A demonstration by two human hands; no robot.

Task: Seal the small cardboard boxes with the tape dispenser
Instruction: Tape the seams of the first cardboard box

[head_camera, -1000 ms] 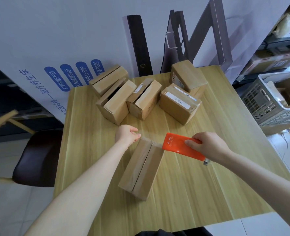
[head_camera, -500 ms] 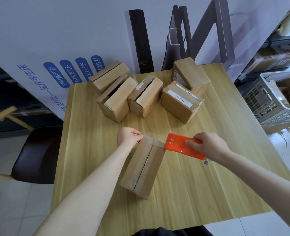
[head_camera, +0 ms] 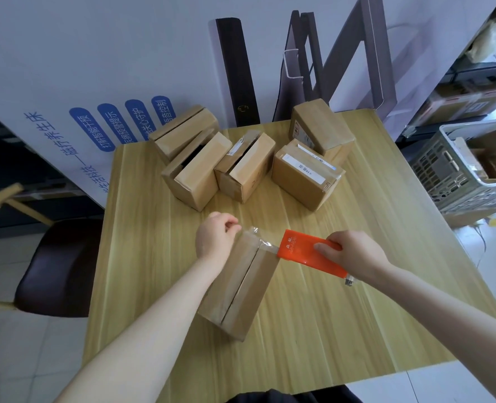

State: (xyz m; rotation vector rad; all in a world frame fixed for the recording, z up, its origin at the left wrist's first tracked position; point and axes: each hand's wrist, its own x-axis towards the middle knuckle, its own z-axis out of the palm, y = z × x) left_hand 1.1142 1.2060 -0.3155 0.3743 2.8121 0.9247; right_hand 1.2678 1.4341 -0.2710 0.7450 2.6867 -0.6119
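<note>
Cardboard box (head_camera: 241, 286) lies on the counter (head_camera: 357, 330) near its middle, its top flaps meeting along a dark seam; left hand (head_camera: 214, 239) curls at the box's far end, pinching the clear tape (head_camera: 262, 242) there; right hand (head_camera: 354, 254) grips the orange tape dispenser (head_camera: 305, 251), whose front touches the box's far right corner; five more boxes (head_camera: 305, 175) cluster at the counter's far side, well apart.

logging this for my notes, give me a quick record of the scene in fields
left hand: pinches tape at the box's far end
right hand: grips dispenser
box: on table, flaps down, seam mostly untaped
back boxes: five, some flaps ajar
beside table: basket on the right, chair on the left
</note>
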